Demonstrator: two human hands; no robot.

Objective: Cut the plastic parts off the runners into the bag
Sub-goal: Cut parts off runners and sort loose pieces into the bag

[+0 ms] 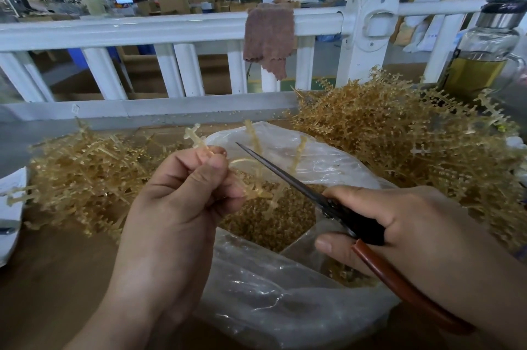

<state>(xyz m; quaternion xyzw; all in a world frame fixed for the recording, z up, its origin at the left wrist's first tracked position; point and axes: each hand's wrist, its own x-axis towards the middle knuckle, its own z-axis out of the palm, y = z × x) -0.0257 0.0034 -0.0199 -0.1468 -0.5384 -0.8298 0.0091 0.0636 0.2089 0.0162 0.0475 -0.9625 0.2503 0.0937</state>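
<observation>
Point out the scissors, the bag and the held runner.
scissors (285,175), head view, on the blade.
bag (285,307), head view, on its crumpled front wall.
runner (196,137), head view, on its upper cross-shaped tip.

Brown flat worktop (57,278). On it: crumpled clear plastic bag (285,307), centre; heap of amber plastic runners (85,172), left; larger amber runner heap (399,144), right.

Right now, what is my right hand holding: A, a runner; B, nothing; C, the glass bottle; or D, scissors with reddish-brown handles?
D: the right hand grips the scissors, blades pointing out over the bag, while the left hand holds a runner.
</observation>
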